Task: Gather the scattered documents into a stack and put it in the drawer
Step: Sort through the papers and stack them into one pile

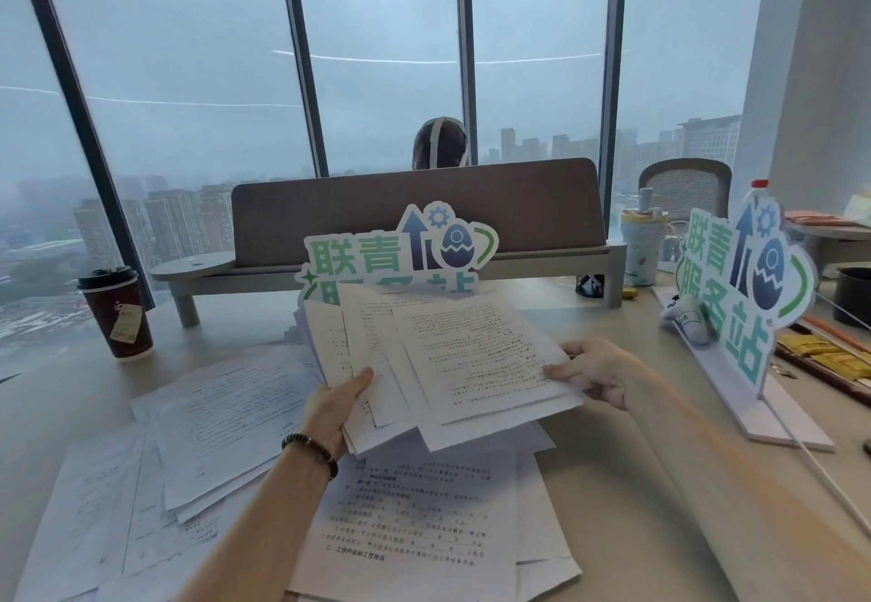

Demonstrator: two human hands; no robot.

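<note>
left hand [337,406] pinches fanned documents [443,356] at near-left corner | right hand [596,375] pinches right edge | more sheets [226,422] on counter [636,483] below the fingers | light, floppy, slippery; grip opposite edges

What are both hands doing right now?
Left hand: grips the fanned bundle of documents at its lower left edge.
Right hand: pinches the same bundle's right edge.

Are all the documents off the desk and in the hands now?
No, many loose sheets lie on the desk under the held bundle.
</note>
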